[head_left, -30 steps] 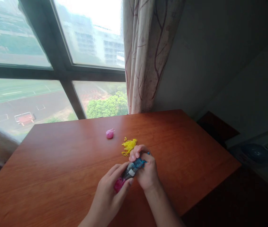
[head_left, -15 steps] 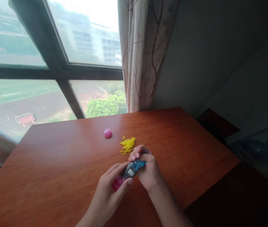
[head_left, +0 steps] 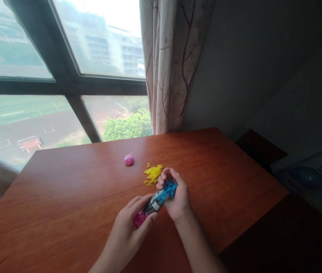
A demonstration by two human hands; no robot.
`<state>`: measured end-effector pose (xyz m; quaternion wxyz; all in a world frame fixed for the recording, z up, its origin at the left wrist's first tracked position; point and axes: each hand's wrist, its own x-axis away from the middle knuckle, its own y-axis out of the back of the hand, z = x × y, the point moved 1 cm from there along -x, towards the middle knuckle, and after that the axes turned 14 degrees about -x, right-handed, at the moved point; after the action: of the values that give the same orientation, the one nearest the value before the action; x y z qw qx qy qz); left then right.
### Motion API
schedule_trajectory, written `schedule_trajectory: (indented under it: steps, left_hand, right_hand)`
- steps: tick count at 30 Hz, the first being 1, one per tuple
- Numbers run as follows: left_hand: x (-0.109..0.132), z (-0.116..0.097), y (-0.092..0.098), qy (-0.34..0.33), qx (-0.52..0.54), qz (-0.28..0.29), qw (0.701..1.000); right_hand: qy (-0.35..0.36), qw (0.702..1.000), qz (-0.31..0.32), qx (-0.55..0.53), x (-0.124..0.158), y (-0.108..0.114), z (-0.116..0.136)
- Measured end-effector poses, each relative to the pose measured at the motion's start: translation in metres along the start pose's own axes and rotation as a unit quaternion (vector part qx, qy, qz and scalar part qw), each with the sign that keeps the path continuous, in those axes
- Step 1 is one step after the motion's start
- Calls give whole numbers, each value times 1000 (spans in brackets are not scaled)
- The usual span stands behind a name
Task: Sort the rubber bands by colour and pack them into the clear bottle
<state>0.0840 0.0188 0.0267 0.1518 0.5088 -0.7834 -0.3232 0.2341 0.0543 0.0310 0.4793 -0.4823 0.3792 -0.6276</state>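
Observation:
My left hand [head_left: 129,223] is wrapped round a clear container [head_left: 153,204] with pink, dark and blue contents and a white label, tilted up to the right. At its upper end, blue bands [head_left: 170,187] spill into my right hand [head_left: 180,195], whose fingers curl round them. Just behind my right hand lies a loose pile of yellow bands [head_left: 153,173] on the table. A small pink pouch-like object [head_left: 129,159] rests farther back, left of the yellow pile.
The brown wooden table [head_left: 72,197] reaches back to a window [head_left: 112,113] and a patterned curtain [head_left: 166,68]. Beyond the table's right edge, a bluish object [head_left: 305,177] sits in shadow.
More blue bands now show at the container's upper end, in my right hand. The fingers of my right hand have shifted up and opened a little around them.

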Motion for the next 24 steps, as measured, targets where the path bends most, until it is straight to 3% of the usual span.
schedule_trajectory:
  steps: [7, 16, 24]
  left_hand:
    - [0, -2, 2, -14, -17, 6, 1000]
    - [3, -8, -2, -29, -11, -3, 1000]
    - [5, -5, 1, -32, -32, 6, 999]
  right_hand:
    - [13, 1000, 4, 11, -9, 1, 11]
    - [113, 990, 22, 87, -7, 0, -1]
    - [72, 989, 15, 129, -7, 3, 0]
